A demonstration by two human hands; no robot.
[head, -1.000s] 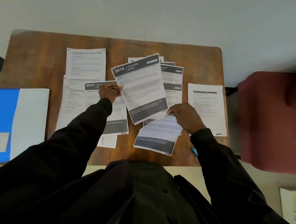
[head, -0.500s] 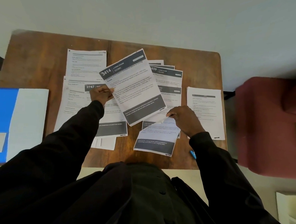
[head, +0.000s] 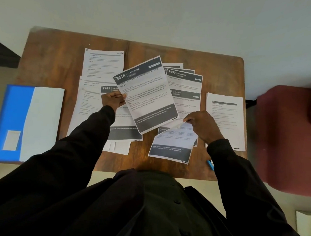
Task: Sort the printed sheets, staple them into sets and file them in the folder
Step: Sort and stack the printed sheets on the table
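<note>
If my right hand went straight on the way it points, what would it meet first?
Your right hand, pinching a lower sheet, points up-left; likely the bottom corner of the 3414 sheet in your left hand, though height is unclear.

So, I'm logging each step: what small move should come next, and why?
Probably lay the 3414 sheet down on the 2747 sheet: the left hand holds it lifted, partly over that pile, and the right hand pinches a corner of the lower sheet.
</note>
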